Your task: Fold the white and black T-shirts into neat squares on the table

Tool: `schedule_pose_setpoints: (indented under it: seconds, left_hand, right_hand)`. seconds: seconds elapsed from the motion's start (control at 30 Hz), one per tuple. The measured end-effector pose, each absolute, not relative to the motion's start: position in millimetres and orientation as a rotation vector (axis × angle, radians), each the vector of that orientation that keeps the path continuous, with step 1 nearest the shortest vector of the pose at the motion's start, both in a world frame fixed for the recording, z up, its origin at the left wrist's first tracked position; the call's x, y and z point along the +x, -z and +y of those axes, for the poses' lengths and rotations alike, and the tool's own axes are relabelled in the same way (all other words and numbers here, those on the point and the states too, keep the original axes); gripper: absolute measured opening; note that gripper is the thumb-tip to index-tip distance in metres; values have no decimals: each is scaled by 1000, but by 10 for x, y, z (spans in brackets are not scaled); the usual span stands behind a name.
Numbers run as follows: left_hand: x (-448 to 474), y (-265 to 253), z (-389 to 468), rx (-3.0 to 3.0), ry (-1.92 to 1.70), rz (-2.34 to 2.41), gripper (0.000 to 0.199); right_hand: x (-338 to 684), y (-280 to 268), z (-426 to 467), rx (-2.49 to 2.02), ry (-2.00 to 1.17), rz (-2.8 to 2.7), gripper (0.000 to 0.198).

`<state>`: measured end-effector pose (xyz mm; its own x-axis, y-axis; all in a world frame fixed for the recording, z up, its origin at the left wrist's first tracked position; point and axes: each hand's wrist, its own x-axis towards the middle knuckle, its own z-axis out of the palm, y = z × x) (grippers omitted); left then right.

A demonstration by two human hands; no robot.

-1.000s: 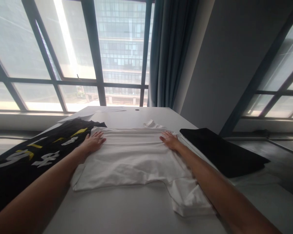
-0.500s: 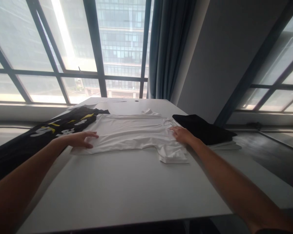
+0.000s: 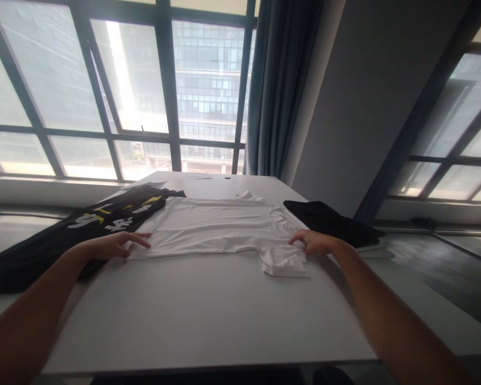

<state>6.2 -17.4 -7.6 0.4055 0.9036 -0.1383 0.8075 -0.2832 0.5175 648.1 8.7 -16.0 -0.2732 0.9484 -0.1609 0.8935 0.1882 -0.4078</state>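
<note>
- White T-shirt (image 3: 208, 227) lies flat on the worktop (image 3: 208, 315), back from its near edge.
- My left hand (image 3: 114, 245): fingers parted, at the hem; my right hand (image 3: 315, 241): fingers bent near the sleeve, pinch uncertain.
- Probably light, limp; I'd grip hem and shoulder.

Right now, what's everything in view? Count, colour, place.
shirt: one, white, spread on table
printed garment: one, black with white and yellow, left of shirt
plain cloth: one, black, right of shirt
pale layers: count unclear, white, under plain cloth
table: one, white, under clothing
windows: two banks, dark frames, ahead and far right
building: at least one, pale, outside
curtain: at least one, bluish grey, left of pillar
pillar: one, grey, beyond table
forearms: two, bare, over table
left grip: one, at shirt's hem end
right grip: one, at shirt's sleeve end
</note>
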Motion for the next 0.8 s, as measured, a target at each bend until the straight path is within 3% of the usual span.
schedule_pose_setpoints:
  seconds: [0.1, 0.23, 0.37, 0.47, 0.63, 0.8]
  left_hand:
    - [83, 73, -171, 2183, -210, 1495, 49]
    - [119, 119, -146, 2186, -197, 1485, 67]
    - [151, 191, -79, 2222, -311, 1501, 74]
    - [144, 182, -54, 2216, -472, 1472, 71]
    - [153, 58, -127, 2038, -533, 1490, 66]
    - [234, -86, -261, 1921, -518, 1466, 49]
  right_hand:
    - [6434, 162, 66, -1835, -574, -2361, 63]
    - [6321, 130, 18, -1720, -678, -2422, 65]
    - [6183, 82, -13, -1531, -770, -2392, 42]
    - [6146, 27, -50, -1402, -845, -2328, 32]
    - [6251, -71, -150, -1464, -1005, -2215, 38]
    - [6392, -168, -244, -1521, -1237, -2163, 35]
